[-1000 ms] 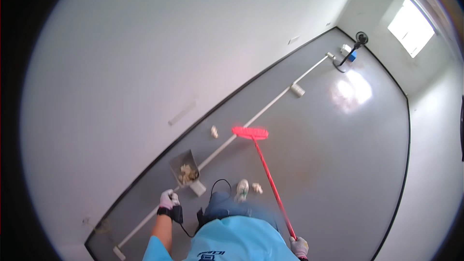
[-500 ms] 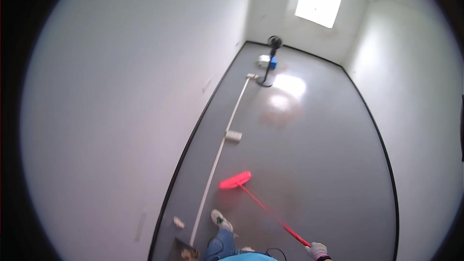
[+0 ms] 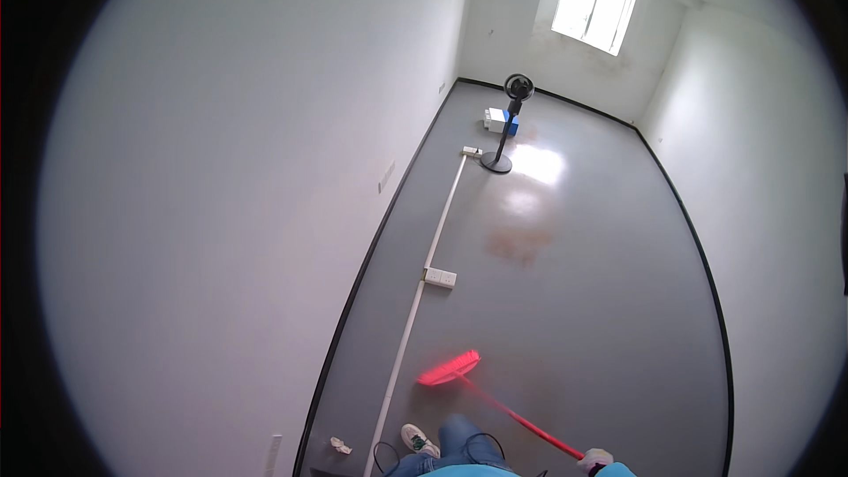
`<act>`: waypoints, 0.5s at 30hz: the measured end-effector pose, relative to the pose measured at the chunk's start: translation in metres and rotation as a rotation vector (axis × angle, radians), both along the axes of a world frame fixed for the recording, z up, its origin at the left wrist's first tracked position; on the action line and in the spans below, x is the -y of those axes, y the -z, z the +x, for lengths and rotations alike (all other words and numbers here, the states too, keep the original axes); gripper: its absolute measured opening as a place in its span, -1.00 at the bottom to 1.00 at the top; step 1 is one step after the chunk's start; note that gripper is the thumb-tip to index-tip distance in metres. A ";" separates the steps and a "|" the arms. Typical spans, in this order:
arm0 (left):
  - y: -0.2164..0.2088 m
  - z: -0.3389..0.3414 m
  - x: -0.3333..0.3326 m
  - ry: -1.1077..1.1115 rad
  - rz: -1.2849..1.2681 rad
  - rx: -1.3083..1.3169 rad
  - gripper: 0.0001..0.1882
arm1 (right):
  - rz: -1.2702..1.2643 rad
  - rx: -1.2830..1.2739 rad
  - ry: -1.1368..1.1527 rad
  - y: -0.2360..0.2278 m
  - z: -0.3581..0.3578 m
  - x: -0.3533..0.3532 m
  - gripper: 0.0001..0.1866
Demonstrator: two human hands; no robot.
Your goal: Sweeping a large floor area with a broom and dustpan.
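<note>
At the lower edge, my right hand point(image 3: 595, 460), in a light-coloured glove, is wrapped round the upper end of a red broom handle. The red broom point(image 3: 450, 369) reaches forward and left, its bristled head on or just over the grey floor, ahead of my white shoe point(image 3: 420, 439). My left hand is out of the picture. A crumpled white scrap point(image 3: 341, 446) lies on the floor left of the shoe, between the cable strip and the wall. Part of a dark, flat-edged thing shows below that scrap, mostly cut off by the picture's edge.
A white cable strip point(image 3: 406, 336) runs along the floor by the left wall, with a raised socket block point(image 3: 440, 278) on it. Farther off stand a black pedestal fan point(image 3: 501, 162) and a white and blue box point(image 3: 496, 121). Brownish stains point(image 3: 519, 246) mark the floor.
The view has shifted, and the socket block and fan appear lower and nearer. The broom head sits lower and slightly right in the picture. The dark pan-like thing at lower left has mostly left view.
</note>
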State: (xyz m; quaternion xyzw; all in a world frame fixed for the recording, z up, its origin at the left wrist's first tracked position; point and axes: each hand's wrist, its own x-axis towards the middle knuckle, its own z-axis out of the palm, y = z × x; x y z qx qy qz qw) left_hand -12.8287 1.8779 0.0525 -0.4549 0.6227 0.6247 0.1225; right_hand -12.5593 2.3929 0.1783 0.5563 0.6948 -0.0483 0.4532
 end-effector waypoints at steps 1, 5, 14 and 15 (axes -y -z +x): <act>-0.003 0.010 0.000 -0.033 -0.014 0.007 -0.58 | -0.010 0.012 -0.029 -0.016 -0.014 -0.008 -0.64; -0.006 0.073 0.004 0.181 -0.356 -0.025 -0.50 | -0.023 -0.031 -0.345 -0.057 -0.045 -0.060 -0.62; 0.013 0.103 -0.011 -1.167 0.341 0.020 -0.73 | -0.168 -0.160 -0.868 -0.077 -0.259 -0.093 -0.62; 0.010 0.100 -0.018 -1.233 0.391 -0.011 -0.71 | -0.228 -0.157 -0.946 -0.075 -0.296 -0.099 -0.57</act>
